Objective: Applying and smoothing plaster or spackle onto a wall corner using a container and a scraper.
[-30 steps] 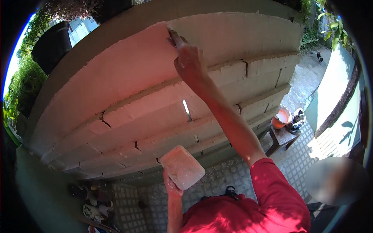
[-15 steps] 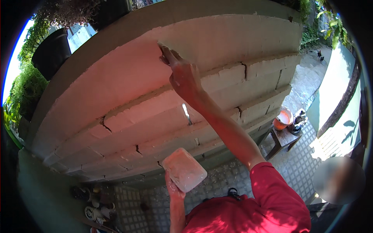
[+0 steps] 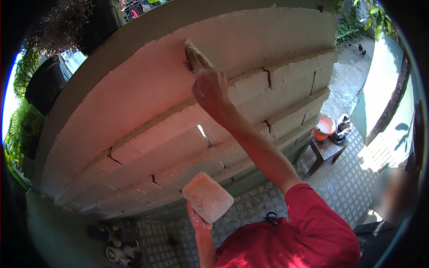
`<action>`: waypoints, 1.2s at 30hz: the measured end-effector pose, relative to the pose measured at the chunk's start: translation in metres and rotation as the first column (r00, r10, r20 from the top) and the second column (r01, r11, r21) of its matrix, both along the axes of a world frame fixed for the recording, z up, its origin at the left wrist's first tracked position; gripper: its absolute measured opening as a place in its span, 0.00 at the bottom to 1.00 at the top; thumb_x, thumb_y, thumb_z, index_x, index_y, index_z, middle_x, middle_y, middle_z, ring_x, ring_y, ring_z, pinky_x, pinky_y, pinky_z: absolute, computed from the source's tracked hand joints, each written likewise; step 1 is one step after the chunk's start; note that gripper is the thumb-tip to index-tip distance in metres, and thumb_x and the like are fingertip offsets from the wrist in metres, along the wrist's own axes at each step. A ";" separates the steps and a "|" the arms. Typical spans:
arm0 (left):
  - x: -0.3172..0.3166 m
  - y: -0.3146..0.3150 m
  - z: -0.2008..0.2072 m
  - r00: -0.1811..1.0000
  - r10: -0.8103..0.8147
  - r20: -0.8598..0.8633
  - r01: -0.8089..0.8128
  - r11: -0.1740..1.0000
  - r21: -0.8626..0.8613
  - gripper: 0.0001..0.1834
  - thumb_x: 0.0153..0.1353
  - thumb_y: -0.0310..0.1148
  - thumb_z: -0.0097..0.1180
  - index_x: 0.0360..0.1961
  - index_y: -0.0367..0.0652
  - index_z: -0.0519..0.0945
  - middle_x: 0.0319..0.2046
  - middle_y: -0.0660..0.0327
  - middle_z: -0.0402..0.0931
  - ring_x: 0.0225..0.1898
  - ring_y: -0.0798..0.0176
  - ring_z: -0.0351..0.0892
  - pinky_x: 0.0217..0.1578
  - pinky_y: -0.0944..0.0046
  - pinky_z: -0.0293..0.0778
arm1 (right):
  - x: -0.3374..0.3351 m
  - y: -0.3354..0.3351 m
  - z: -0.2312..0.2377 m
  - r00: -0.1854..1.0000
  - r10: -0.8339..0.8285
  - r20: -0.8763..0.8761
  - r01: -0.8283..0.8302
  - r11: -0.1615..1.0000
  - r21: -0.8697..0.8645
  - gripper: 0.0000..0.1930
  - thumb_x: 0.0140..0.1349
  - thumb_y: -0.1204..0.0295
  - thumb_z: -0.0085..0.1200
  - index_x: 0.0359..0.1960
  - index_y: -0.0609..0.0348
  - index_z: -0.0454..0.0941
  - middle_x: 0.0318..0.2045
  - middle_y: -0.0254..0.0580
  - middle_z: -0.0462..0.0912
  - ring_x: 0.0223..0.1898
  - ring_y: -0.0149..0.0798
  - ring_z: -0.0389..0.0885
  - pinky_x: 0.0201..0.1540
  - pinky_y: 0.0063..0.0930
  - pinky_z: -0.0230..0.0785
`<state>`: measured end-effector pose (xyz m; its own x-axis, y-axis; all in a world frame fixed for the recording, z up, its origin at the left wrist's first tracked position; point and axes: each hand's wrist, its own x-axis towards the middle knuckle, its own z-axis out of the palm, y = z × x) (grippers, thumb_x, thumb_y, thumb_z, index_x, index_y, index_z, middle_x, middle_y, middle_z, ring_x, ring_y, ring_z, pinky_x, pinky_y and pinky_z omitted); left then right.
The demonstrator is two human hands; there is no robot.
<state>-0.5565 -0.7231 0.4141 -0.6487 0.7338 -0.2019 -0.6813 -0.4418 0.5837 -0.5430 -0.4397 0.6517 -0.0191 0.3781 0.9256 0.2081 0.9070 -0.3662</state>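
Observation:
My right hand reaches up to the wall, its fingers closed on a putty knife. The blade lies against the smooth upper band of the wall, and its handle is mostly hidden by the fingers. Down in front of my chest, my left hand grips a whitish tub with rounded corners from below and the side. Pale, plaster-like smears cover the tub, and white residue marks the hand. Below the smooth band, the wall steps in ledges of blocks with dark cracks and a narrow slit of light.
An orange bucket with whitish contents and a dark bundle stand on a small wooden stool at the right. Black plant pots line the wall's top left. Assorted containers sit on the lower-left floor. Tiles cover the ground.
My right hand has the putty knife at almost the same stretch of wall, its blade now tilted more along the surface. The whole view has shifted slightly; the tub stays in my left hand.

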 end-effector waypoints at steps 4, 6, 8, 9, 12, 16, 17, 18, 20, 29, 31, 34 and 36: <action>0.001 0.007 0.000 1.000 -0.014 0.007 0.014 1.000 0.010 0.29 0.66 0.51 0.50 0.62 0.47 0.66 0.59 0.60 0.70 0.59 0.53 0.71 0.57 0.50 0.71 | -0.010 -0.029 -0.007 0.932 0.319 0.172 -0.325 0.946 0.010 0.37 0.47 0.90 0.46 0.64 0.57 0.63 0.49 0.51 0.79 0.44 0.53 0.80 0.41 0.41 0.75; 0.001 0.008 -0.001 1.000 0.013 -0.006 -0.013 1.000 0.003 0.28 0.66 0.50 0.49 0.63 0.47 0.66 0.59 0.60 0.70 0.58 0.53 0.71 0.57 0.49 0.72 | 0.008 -0.012 -0.009 0.950 0.313 -0.005 -0.312 0.948 0.064 0.30 0.53 0.87 0.45 0.61 0.58 0.69 0.43 0.52 0.81 0.39 0.54 0.81 0.38 0.43 0.74; 0.002 0.006 -0.001 1.000 0.020 -0.007 -0.020 1.000 -0.017 0.28 0.66 0.50 0.49 0.62 0.47 0.66 0.59 0.60 0.70 0.58 0.53 0.71 0.57 0.49 0.72 | 0.047 0.015 -0.011 0.991 0.129 -0.032 -0.131 0.988 -0.085 0.28 0.54 0.87 0.44 0.60 0.58 0.71 0.40 0.53 0.82 0.37 0.55 0.81 0.37 0.45 0.73; 0.003 0.006 -0.001 1.000 0.017 -0.009 -0.018 0.999 -0.037 0.28 0.66 0.49 0.50 0.62 0.47 0.66 0.59 0.60 0.70 0.58 0.53 0.72 0.57 0.49 0.72 | 0.071 0.027 -0.006 1.000 0.001 -0.011 -0.003 0.978 -0.209 0.29 0.53 0.88 0.43 0.59 0.59 0.72 0.39 0.56 0.82 0.36 0.55 0.81 0.37 0.45 0.73; 0.001 0.009 -0.002 1.000 -0.019 0.000 0.019 1.000 0.016 0.29 0.65 0.50 0.50 0.63 0.47 0.66 0.59 0.60 0.70 0.58 0.53 0.72 0.57 0.49 0.72 | 0.102 0.058 -0.007 0.991 -0.125 -0.051 0.098 0.926 -0.363 0.29 0.53 0.88 0.43 0.59 0.59 0.72 0.37 0.59 0.81 0.37 0.57 0.81 0.39 0.46 0.72; 0.002 0.012 -0.005 1.000 -0.009 0.011 0.009 1.000 -0.006 0.30 0.65 0.50 0.51 0.63 0.48 0.65 0.59 0.60 0.70 0.58 0.52 0.72 0.58 0.49 0.71 | 0.055 0.063 -0.038 0.988 -0.140 -0.063 0.137 0.990 -0.042 0.29 0.54 0.83 0.48 0.62 0.58 0.67 0.49 0.53 0.78 0.40 0.56 0.81 0.41 0.45 0.75; 0.003 0.014 -0.001 1.000 0.005 0.013 -0.005 1.000 -0.003 0.30 0.64 0.50 0.52 0.64 0.47 0.65 0.59 0.59 0.70 0.58 0.53 0.71 0.58 0.49 0.71 | 0.043 0.048 -0.041 0.995 -0.100 -0.021 0.099 0.993 -0.066 0.29 0.55 0.82 0.49 0.63 0.57 0.67 0.53 0.50 0.77 0.41 0.56 0.81 0.41 0.45 0.75; 0.005 0.016 0.001 1.000 0.019 0.016 -0.019 1.000 -0.001 0.31 0.64 0.50 0.52 0.64 0.47 0.65 0.59 0.59 0.70 0.59 0.53 0.71 0.58 0.48 0.71 | 0.031 0.033 -0.040 0.999 -0.048 0.002 0.048 0.996 -0.075 0.28 0.56 0.81 0.49 0.62 0.57 0.67 0.54 0.49 0.76 0.42 0.56 0.80 0.42 0.46 0.75; 0.005 0.016 0.002 1.000 0.002 0.017 -0.002 1.000 -0.005 0.30 0.64 0.50 0.52 0.64 0.47 0.65 0.59 0.59 0.69 0.59 0.53 0.71 0.58 0.48 0.71 | 0.016 0.011 -0.043 1.000 0.001 0.032 0.002 0.995 -0.096 0.27 0.56 0.80 0.49 0.61 0.57 0.68 0.55 0.48 0.75 0.43 0.56 0.80 0.42 0.47 0.75; -0.001 0.014 -0.011 1.000 0.016 -0.008 -0.016 0.999 0.038 0.27 0.67 0.48 0.48 0.63 0.47 0.66 0.58 0.60 0.70 0.58 0.54 0.72 0.58 0.50 0.71 | 0.072 0.033 -0.029 0.970 0.112 -0.214 -0.157 0.965 -0.208 0.24 0.55 0.86 0.44 0.56 0.62 0.73 0.30 0.58 0.81 0.35 0.58 0.81 0.36 0.43 0.73; -0.001 0.009 -0.012 1.000 0.013 -0.010 -0.013 0.998 0.055 0.24 0.69 0.45 0.45 0.62 0.46 0.67 0.58 0.60 0.71 0.58 0.55 0.72 0.57 0.50 0.72 | 0.089 0.019 -0.003 0.999 0.018 0.049 0.011 0.851 -0.525 0.27 0.54 0.85 0.47 0.59 0.67 0.69 0.37 0.61 0.80 0.36 0.60 0.80 0.37 0.46 0.73; 0.002 0.011 -0.005 0.995 -0.031 0.096 0.029 0.999 0.025 0.24 0.69 0.44 0.44 0.62 0.46 0.67 0.58 0.60 0.71 0.58 0.55 0.72 0.57 0.51 0.72 | 0.042 0.056 -0.039 0.967 -0.253 0.031 0.255 0.958 -0.136 0.32 0.51 0.83 0.52 0.62 0.73 0.61 0.48 0.65 0.75 0.40 0.60 0.80 0.38 0.47 0.74; -0.001 0.007 -0.006 1.000 0.011 0.004 -0.011 0.999 -0.042 0.30 0.65 0.50 0.51 0.64 0.48 0.65 0.60 0.60 0.69 0.58 0.53 0.72 0.57 0.49 0.72 | 0.029 0.041 -0.031 0.983 -0.167 0.080 0.181 0.954 -0.239 0.37 0.49 0.82 0.55 0.64 0.76 0.56 0.55 0.70 0.69 0.45 0.61 0.78 0.43 0.45 0.75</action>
<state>-0.5573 -0.7159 0.4081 -0.6556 0.7175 -0.2354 -0.6793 -0.4242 0.5989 -0.5140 -0.3984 0.6209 0.0162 0.5947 0.8038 0.3821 0.7392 -0.5546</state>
